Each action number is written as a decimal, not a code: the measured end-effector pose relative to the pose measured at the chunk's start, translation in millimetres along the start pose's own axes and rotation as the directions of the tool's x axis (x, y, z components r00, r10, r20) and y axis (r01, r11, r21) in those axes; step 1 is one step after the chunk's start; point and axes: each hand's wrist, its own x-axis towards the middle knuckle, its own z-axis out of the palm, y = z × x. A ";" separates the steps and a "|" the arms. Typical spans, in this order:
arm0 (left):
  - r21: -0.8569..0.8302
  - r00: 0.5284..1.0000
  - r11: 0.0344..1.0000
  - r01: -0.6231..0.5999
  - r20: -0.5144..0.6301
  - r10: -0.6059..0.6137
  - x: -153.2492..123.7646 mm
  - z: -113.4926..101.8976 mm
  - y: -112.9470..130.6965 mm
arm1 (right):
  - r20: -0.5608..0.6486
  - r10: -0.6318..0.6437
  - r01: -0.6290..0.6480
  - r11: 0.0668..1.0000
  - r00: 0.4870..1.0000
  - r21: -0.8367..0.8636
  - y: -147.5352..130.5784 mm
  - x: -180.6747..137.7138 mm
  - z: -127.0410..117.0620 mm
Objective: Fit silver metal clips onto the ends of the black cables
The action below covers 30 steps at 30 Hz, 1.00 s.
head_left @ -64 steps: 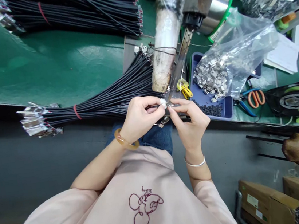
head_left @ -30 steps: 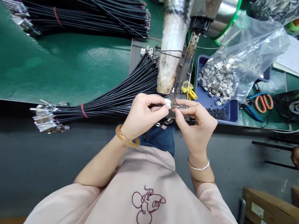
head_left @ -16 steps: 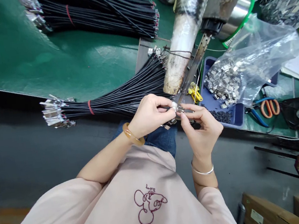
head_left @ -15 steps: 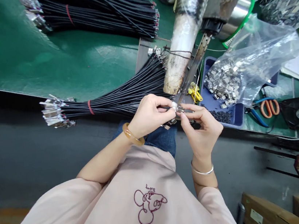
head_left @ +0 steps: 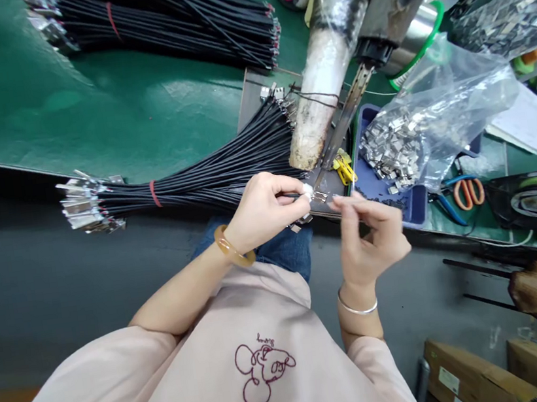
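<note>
the green table [head_left: 130,127] is carrying the far bundle of black cables [head_left: 186,24], while the near bundle [head_left: 206,177] is running along the front edge. a white wrapped cylinder [head_left: 316,79] is slanting over the near bundle's right end, beside a slotted metal tool [head_left: 347,103]. further right, a blue tray [head_left: 416,211] is holding a pile of metal pieces [head_left: 391,152].

the right hand [head_left: 374,233] is drawing away to the right, its fingertips blurring; i cannot tell whether its grip is keeping anything. the left hand [head_left: 274,207] is staying put, its grip pinching a black cable [head_left: 291,195] near its end. a small metal connector [head_left: 320,197] is jutting from those fingertips, just below the tool's tip, between both hands. with the right hand backing off, the left pinch alone is apparently supporting cable and connector.
</note>
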 end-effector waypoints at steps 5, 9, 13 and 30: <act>0.039 0.999 0.999 -0.031 0.016 0.031 0.5 -1.6 1.9 | 0.173 -0.064 0.067 0.998 0.983 -0.012 -1.4 1.8 6.5; 0.033 0.998 0.998 -0.055 0.013 0.055 2.2 -2.3 3.8 | 0.194 0.058 -0.073 0.995 0.979 0.071 0.2 2.5 8.4; 0.011 0.999 0.999 -0.053 0.013 0.053 2.9 -2.0 4.6 | 0.231 0.133 -0.161 0.981 0.964 0.107 1.3 1.9 6.8; -0.031 0.994 0.996 -0.089 -0.058 0.087 4.5 -1.6 3.5 | 0.230 0.048 -0.062 0.997 0.972 0.055 -6.1 10.6 1.9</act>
